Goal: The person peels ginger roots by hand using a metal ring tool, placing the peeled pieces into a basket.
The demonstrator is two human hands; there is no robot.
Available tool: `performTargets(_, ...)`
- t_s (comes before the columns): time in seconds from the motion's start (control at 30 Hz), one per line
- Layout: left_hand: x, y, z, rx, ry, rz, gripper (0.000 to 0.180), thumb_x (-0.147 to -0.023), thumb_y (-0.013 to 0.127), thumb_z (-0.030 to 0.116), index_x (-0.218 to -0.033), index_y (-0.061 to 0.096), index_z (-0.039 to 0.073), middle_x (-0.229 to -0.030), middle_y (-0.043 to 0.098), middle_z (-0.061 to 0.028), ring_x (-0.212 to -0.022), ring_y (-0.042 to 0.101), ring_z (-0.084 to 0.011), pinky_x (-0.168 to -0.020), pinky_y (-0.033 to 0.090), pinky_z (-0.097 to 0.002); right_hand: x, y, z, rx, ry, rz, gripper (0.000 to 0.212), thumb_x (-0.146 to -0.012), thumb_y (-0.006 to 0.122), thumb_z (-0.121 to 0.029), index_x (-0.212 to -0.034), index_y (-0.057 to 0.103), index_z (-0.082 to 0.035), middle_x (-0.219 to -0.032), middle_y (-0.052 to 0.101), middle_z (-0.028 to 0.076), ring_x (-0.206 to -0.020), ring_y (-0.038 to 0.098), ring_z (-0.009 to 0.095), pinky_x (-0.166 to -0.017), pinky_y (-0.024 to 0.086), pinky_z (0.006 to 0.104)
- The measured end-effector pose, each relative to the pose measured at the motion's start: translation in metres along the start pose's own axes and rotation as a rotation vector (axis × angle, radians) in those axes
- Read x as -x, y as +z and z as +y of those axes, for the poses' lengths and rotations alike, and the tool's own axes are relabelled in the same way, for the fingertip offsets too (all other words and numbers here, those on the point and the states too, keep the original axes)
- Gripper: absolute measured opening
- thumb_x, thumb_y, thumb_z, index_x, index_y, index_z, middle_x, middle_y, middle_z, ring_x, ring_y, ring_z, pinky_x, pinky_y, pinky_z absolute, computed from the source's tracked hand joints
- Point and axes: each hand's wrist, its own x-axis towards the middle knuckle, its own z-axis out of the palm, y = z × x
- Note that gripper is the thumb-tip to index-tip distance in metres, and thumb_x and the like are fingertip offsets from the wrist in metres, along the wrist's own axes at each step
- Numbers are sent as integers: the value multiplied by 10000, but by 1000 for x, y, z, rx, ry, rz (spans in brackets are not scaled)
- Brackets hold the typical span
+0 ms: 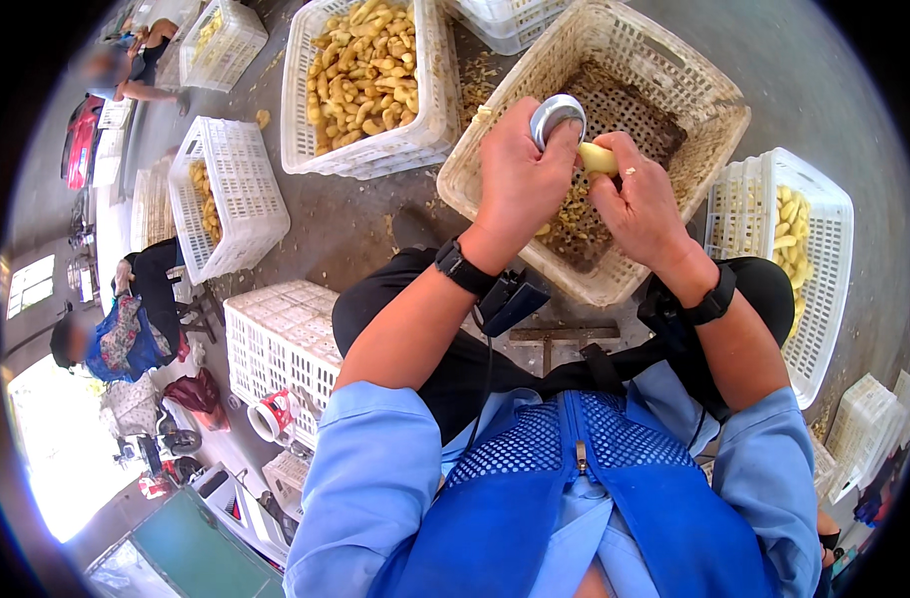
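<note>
My left hand is closed around a round, silvery metal tool with a curved rim; its exact kind does not show. My right hand pinches a pale yellow, smooth tuber between thumb and fingers. The tuber's end points toward my left hand, close to the tool. Both hands are above a dirty white plastic crate, which has bits of peel and dark scraps on its bottom. A small pale scrap clings to a finger of my right hand.
Ahead on the left, a white crate holds many yellow-brown tubers. A crate on my right holds paler ones. Another closed-sided crate stands by my left knee, with a red-and-white container beside it. Two other people sit farther left.
</note>
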Motion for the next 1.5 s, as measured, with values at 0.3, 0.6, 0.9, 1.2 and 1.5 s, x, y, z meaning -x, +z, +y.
performTargets(0.3, -3, -4, -14, -87, -15, -97, 95, -935, 636, 72, -960, 616, -16, -783, 650, -44, -679, 649, -92, -585, 523, -235, 1, 4, 12, -366, 231, -101, 196, -895, 496, -111, -1042, 582, -15, -689, 544, 10, -576, 491, 128, -547, 394, 280)
performTargets(0.6, -10, -20, -8, -32, 91, -93, 118, -914, 690, 107, -966, 653, 8, -834, 662, -4, -702, 582, -45, -604, 474, -206, -8, -14, 10, -962, 624, -406, 68, -894, 512, -136, -938, 518, -85, -658, 460, -64, -459, 345, 9, -390, 267, 187)
performTargets(0.9, -4, -8, -3, 24, -21, -10, 147, -929, 680, 146, -973, 643, 11, -807, 653, -14, -636, 583, -53, -506, 441, -195, -8, -16, -1, -1030, 519, -308, 184, -947, 562, -154, -1097, 550, -48, -745, 501, -52, -548, 407, -2, -433, 286, 159)
performTargets(1.2, 6, -1, 6, 189, -166, -7, 159, -943, 645, 130, -1024, 632, -7, -806, 674, -47, -626, 632, -82, -492, 487, -206, -7, -8, 5, -813, 478, -247, 304, -1021, 510, -242, -1256, 511, -50, -826, 549, -36, -609, 435, -1, -482, 323, 161)
performTargets(1.5, 4, -5, 10, 72, -100, -95, 176, -947, 655, 158, -1035, 653, 5, -799, 663, -17, -628, 606, -58, -516, 482, -200, -6, -15, -5, -880, 475, -249, 360, -960, 488, -99, -1315, 469, -44, -809, 542, -11, -565, 424, 18, -450, 325, 180)
